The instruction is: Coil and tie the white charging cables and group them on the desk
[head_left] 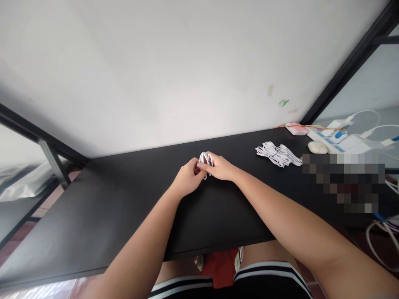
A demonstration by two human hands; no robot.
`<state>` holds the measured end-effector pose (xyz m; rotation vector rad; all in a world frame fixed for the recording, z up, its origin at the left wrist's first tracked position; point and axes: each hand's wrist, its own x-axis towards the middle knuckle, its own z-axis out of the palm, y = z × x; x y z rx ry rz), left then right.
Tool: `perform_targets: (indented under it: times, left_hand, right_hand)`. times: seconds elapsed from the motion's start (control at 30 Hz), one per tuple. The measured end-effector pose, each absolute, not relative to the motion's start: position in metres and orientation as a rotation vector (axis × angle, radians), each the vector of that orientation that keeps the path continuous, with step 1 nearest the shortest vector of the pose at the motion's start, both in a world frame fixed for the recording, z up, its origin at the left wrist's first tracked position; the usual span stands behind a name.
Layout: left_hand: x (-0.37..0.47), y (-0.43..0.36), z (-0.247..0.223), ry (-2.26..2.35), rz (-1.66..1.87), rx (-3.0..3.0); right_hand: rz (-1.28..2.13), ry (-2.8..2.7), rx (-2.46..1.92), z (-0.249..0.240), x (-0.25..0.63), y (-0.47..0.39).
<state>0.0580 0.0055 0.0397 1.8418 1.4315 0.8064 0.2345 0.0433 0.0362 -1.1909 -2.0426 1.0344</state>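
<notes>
A small coil of white cable [205, 158] is held between my two hands above the middle of the black table [124, 199]. My left hand [189, 176] grips its left side, fingers curled in and partly hidden. On the other side my right hand [222, 167] closes round the coil, its thumb lying across the loops. To the right on the table lies a pile of bundled white cables [277, 154], tied with dark bands and apart from both hands.
A white power strip [324, 137] with plugged-in chargers runs along the back right. Near it sit a pink-and-white box [296, 129] and a pale rounded object [317, 147]. A white wall [174, 74] rises behind the table; dark metal posts [349, 62] stand at both sides. A blurred patch hides part of the right.
</notes>
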Motion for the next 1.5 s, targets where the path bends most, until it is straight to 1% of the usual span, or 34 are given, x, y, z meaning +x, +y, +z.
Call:
perform_targets:
  times: [1.5]
  left_hand:
    - [0.0602,-0.0006,0.0474,1.518,0.692,1.915]
  right_hand:
    - [1.054,-2.047,-1.206,0.0402,0.2333,0.0408]
